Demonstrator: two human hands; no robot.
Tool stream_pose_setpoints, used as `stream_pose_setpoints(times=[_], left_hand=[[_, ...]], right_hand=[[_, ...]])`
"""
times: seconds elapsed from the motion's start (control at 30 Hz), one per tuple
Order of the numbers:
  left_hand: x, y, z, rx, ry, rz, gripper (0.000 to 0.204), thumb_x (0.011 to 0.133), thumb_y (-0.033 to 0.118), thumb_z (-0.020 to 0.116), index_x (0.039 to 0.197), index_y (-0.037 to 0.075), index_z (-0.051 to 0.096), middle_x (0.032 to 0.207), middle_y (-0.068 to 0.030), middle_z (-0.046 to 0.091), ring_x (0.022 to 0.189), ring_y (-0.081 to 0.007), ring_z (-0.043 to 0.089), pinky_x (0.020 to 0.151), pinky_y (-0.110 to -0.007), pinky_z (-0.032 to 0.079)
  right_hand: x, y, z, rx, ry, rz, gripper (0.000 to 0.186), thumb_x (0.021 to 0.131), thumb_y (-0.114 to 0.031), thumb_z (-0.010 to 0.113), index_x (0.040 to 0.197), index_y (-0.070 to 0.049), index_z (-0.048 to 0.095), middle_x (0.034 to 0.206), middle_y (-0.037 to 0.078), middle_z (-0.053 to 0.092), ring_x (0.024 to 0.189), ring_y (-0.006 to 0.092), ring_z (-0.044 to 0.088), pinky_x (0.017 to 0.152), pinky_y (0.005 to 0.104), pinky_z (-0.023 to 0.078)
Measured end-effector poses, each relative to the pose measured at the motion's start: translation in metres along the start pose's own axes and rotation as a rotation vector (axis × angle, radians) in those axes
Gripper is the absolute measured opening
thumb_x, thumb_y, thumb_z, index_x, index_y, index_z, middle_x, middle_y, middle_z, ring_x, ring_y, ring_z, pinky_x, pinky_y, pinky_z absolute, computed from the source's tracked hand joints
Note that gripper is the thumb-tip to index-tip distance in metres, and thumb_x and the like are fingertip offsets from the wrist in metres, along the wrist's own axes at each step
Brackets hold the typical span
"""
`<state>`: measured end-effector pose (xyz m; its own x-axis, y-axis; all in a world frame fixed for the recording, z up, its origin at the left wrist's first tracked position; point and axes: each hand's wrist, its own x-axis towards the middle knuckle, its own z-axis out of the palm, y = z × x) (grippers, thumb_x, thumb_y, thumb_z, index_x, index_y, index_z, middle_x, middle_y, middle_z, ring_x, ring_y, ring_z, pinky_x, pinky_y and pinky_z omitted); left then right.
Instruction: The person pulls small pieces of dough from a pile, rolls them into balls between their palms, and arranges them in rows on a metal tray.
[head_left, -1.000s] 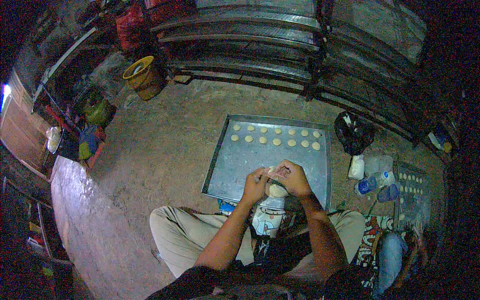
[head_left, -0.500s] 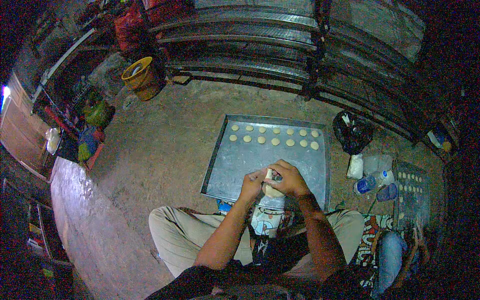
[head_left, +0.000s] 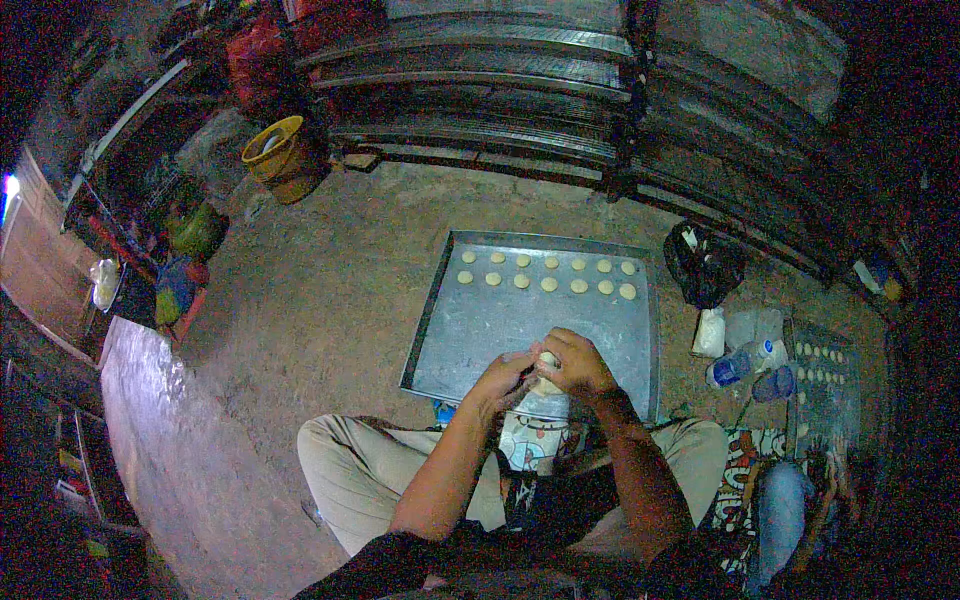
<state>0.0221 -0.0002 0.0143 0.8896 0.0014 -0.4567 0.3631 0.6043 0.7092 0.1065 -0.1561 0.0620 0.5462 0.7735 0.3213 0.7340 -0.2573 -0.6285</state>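
Note:
A wide metal baking tray (head_left: 470, 330) lies before my crossed legs, with two rows of small flat round dough pieces (head_left: 549, 284) along its far half. Over the tray's near edge, my left hand (head_left: 508, 378) and my right hand (head_left: 577, 365) meet, fingers closed around pale dough. A small rounded bit of dough (head_left: 547, 358) bulges up between the fingers. Below them shows part of a larger dough lump (head_left: 545, 386), partly hidden by my hands. Under it, a pale printed bag or cloth (head_left: 530, 440) sits between my legs.
To the right are a black plastic bag (head_left: 704, 265), a white packet (head_left: 709, 332), clear tubs (head_left: 730, 370), and a second tray (head_left: 830, 395) with dough pieces. Another person's leg (head_left: 782, 520) is at lower right. Beyond stand a yellow bucket (head_left: 275, 160) and a dark rack (head_left: 480, 130).
My fingers have closed in over the dough, and the small piece now shows as a rounded bulge between them. My left hand has shifted slightly right and down. The tray's dough pieces stay put.

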Motion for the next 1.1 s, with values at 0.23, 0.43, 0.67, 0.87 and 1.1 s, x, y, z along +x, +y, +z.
stream_pose_setpoints(times=[0.23,0.43,0.67,0.87,1.1], left_hand=[[-0.014,0.018,0.021,-0.064,0.149,0.15,0.024,0.096,0.033,0.063,0.096,0.009,0.065,0.075,-0.0013,0.062,0.062,-0.0114,0.056,0.053,-0.025,0.045],[0.006,-0.009,-0.001,0.578,0.179,0.533,0.037,0.096,0.038,0.063,0.085,0.004,0.071,0.074,-0.0009,0.066,0.063,-0.0096,0.056,0.057,-0.025,0.043],[-0.011,0.013,0.024,0.57,0.102,0.145,0.037,0.095,0.035,0.064,0.099,-0.001,0.072,0.076,-0.0042,0.067,0.064,-0.0096,0.058,0.058,-0.026,0.044],[0.012,-0.01,-0.004,0.432,0.241,0.357,0.034,0.097,0.031,0.062,0.102,-0.001,0.072,0.08,-0.004,0.069,0.069,-0.0107,0.06,0.063,-0.027,0.049],[-0.003,0.001,0.019,0.598,0.239,0.611,0.025,0.098,0.018,0.054,0.099,-0.002,0.068,0.09,-0.0111,0.07,0.079,-0.0189,0.065,0.072,-0.034,0.052]], right_hand=[[0.002,-0.01,-0.002,0.179,0.046,0.175,0.046,0.073,-0.025,0.081,0.113,-0.007,0.067,0.094,0.01,0.063,0.086,0.0265,0.065,0.077,0.0373,0.053],[0.002,-0.008,-0.007,-0.042,-0.078,0.064,0.036,0.075,-0.029,0.076,0.098,-0.005,0.063,0.09,0.016,0.059,0.085,0.0359,0.062,0.076,0.0445,0.053],[-0.001,0.01,-0.001,-0.122,0.038,0.057,0.025,0.074,-0.016,0.073,0.093,-0.004,0.062,0.082,0.013,0.058,0.078,0.0364,0.062,0.069,0.042,0.051],[0.003,-0.003,-0.001,0.186,-0.013,0.311,0.036,0.079,-0.021,0.078,0.105,-0.004,0.061,0.096,0.014,0.066,0.083,0.0298,0.067,0.076,0.0392,0.054],[-0.003,0.005,0.009,0.203,0.071,0.308,0.048,0.08,-0.022,0.08,0.118,0.001,0.062,0.093,0.012,0.068,0.081,0.0173,0.066,0.073,0.0313,0.054]])
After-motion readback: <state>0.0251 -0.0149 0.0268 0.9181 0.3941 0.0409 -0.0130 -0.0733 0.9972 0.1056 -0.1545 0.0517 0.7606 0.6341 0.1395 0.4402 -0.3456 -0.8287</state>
